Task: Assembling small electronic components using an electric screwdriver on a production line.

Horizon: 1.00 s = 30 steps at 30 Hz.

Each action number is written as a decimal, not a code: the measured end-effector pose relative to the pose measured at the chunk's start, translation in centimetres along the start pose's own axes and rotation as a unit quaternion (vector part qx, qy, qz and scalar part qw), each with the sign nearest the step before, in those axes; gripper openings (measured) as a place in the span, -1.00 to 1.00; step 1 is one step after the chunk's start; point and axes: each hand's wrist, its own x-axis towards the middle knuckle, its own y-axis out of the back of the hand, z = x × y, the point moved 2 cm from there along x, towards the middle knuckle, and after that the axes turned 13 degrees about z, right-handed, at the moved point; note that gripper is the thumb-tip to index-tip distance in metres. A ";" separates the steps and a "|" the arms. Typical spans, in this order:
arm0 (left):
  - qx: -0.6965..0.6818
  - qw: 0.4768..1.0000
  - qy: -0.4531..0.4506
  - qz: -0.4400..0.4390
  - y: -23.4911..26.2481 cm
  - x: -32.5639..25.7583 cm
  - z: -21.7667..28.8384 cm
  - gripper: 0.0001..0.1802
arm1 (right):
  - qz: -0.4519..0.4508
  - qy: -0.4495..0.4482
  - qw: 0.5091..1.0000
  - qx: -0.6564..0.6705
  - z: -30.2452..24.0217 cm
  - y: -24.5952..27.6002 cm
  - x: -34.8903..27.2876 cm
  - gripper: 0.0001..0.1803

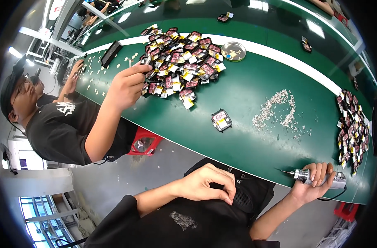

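Observation:
My right hand [314,178] is wrapped round a silver electric screwdriver [339,180] at the table's near edge, its thin bit pointing left. My left hand [209,182] hovers in front of my dark shirt, fingers curled and fingertips pressed together; whether something small is between them is hidden. On the green table ahead lies a single black device housing [221,120] with a pinkish circuit board, a white label and a yellow patch. Right of it, many tiny screws [279,109] are scattered in a loose ring.
A big heap of similar housings [176,62] lies at the far left, a second pile [354,128] at the right. Behind the first heap sits a round dish [233,52] with small parts. A co-worker's hand [128,84] reaches to the heap's left side, near a black box [111,53].

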 end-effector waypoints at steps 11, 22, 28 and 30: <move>0.358 0.871 -0.057 0.330 8.7 0.0 6.2 -0.83 | 0.020 0.026 0.999 -0.013 -0.3 0.0 -0.4 -0.86; 0.514 0.729 -0.103 0.440 12.8 1.0 5.3 -0.91 | 0.016 0.016 1.000 -0.008 -0.1 -0.2 -0.3 -0.86; 0.514 0.728 -0.105 0.441 13.4 0.8 4.8 -0.92 | 0.025 0.027 0.999 -0.011 -0.1 -0.1 -0.3 -0.87; 0.521 0.720 -0.106 0.446 13.9 0.6 4.7 -0.92 | 0.032 0.024 0.999 -0.011 0.1 0.0 -0.1 -0.87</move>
